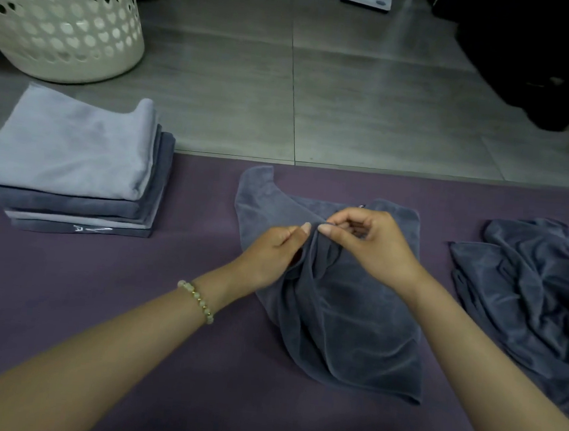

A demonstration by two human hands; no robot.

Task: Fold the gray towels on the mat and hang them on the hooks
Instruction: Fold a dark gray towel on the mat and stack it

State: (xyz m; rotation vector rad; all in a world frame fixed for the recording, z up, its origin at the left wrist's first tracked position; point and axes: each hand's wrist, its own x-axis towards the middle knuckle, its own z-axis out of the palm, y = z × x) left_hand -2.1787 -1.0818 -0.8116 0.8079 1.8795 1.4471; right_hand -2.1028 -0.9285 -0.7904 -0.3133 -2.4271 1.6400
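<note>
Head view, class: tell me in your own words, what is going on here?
A person is working on a dark gray towel lying on the purple mat. The left hand and the right hand both pinch a raised fold near its middle, so folding is under way. A stack of folded towels sits at the left of the mat. A crumpled heap of towels lies on the right.

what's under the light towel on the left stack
Under the light towel, edges of several folded towels show, mostly darker gray, resting on the purple mat. Their covered faces cannot be seen.
</note>
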